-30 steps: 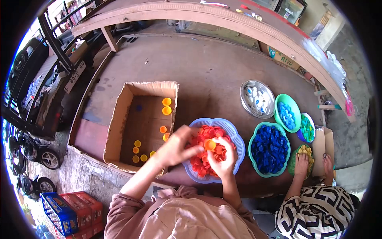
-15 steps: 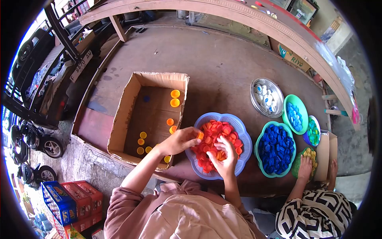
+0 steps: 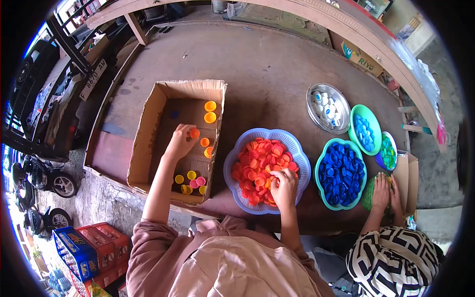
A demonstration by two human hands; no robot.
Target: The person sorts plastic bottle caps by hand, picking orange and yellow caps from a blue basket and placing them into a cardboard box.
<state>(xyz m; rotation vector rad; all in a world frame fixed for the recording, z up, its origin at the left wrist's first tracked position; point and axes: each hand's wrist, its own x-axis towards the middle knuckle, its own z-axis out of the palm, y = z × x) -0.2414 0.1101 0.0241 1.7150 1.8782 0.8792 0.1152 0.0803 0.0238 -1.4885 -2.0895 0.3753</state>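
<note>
Desk point(image 3: 267, 74) before us carries an open cardboard box point(image 3: 147, 131) on the left and, just beside it, a lavender plastic basket point(image 3: 301, 153) filled with red and orange bottle caps point(image 3: 257, 161). Our two hands are well apart from each other. Our left hand point(image 3: 179, 142) is over the inside of the cardboard box, and its fingertips are pinched on one orange cap point(image 3: 195, 133); how high it is above the bottom, we cannot tell. Our right hand point(image 3: 285, 189) is at the near right part of the basket, with its fingers bent down to the heap, but we cannot tell if they grip a cap. In the box, two yellow-orange caps point(image 3: 210, 117) lie toward the far right corner, two more orange ones point(image 3: 205, 142) lie along the right wall, and yellow caps point(image 3: 179, 178) with pink caps point(image 3: 200, 181) make a loose group at the near end. To the right of the basket we see dark blue caps point(image 3: 341, 175) in a teal basket point(image 3: 317, 173), and beyond it white caps point(image 3: 329, 109) in a metal bowl point(image 3: 311, 97). Farther right, another person's hands point(image 3: 380, 192) rest on a green container point(image 3: 367, 195).
</note>
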